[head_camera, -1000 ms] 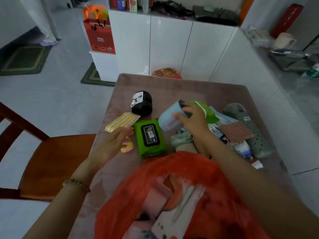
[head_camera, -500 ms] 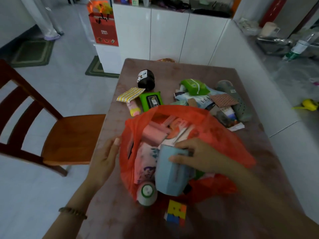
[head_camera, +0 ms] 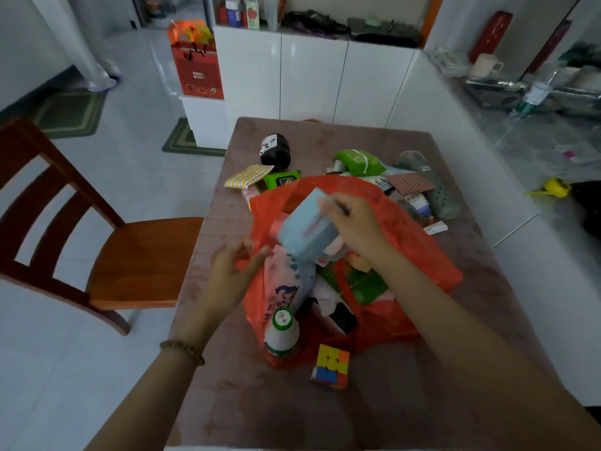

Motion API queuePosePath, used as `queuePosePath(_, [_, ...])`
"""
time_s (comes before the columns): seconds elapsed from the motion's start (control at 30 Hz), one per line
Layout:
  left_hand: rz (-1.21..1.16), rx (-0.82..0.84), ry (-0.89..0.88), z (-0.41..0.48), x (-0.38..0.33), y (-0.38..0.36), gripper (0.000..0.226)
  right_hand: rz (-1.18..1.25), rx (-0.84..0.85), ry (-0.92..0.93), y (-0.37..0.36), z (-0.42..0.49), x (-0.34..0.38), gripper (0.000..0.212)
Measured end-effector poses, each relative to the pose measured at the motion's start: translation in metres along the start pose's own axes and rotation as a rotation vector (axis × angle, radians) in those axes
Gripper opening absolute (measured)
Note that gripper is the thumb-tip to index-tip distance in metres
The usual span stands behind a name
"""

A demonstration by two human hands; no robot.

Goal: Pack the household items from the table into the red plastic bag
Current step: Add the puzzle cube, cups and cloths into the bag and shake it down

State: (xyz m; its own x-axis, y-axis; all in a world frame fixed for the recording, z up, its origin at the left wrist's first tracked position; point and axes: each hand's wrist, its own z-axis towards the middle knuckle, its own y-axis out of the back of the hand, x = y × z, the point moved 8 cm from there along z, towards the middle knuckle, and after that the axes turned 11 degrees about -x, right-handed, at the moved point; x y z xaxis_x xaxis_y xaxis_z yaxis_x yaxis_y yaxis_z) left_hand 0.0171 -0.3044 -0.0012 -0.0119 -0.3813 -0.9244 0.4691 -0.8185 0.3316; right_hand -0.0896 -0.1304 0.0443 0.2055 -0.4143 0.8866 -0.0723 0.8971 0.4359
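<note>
Red plastic bag sits mid-table, mouth gaping toward the camera and stuffed w/ packets. Right hand grips a pale blue box, fingers curled over its top edge, holding it tilted right over the bag's opening, above the stuff inside. Left hand is at the bag's left rim, fingers loosely bent. It's blurred, so can't tell whether it pinches the plastic or just touches it. Beaded bracelet on that wrist.

White bottle w/ a green cap pokes out at the bag's near end, and a coloured puzzle cube stands on the table just beside it, outside the bag.

Beyond the bag, more items lie on the tabletop: black roll at far left, then a yellow striped packet and a green wipes pack nearer, the pack partly hidden behind the bag. Far right — lime-green pouch, red checked pad & a grey-green clog. Wooden chair stands at the table's left side.
</note>
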Motion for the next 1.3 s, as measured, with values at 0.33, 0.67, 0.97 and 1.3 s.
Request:
queuePosePath(0.33, [-0.221,0.141,0.061,0.017,-0.004,-0.011,0.025,0.031,-0.098,0.003,0.027,-0.034,-0.016,0.023])
queuePosePath(0.67, [-0.279,0.145,0.135,0.011,0.004,-0.017,0.034,-0.395,0.473,-0.112,-0.033,-0.200,-0.157,0.068])
queuePosePath(0.97, [-0.325,0.114,0.184,0.018,0.009,-0.007,0.033,-0.375,0.329,-0.043,-0.006,-0.175,-0.097,0.073])
queuePosePath(1.3, [-0.298,0.104,0.178,0.017,0.006,-0.006,0.035,0.030,0.037,-0.058,-0.024,-0.039,-0.007,0.057])
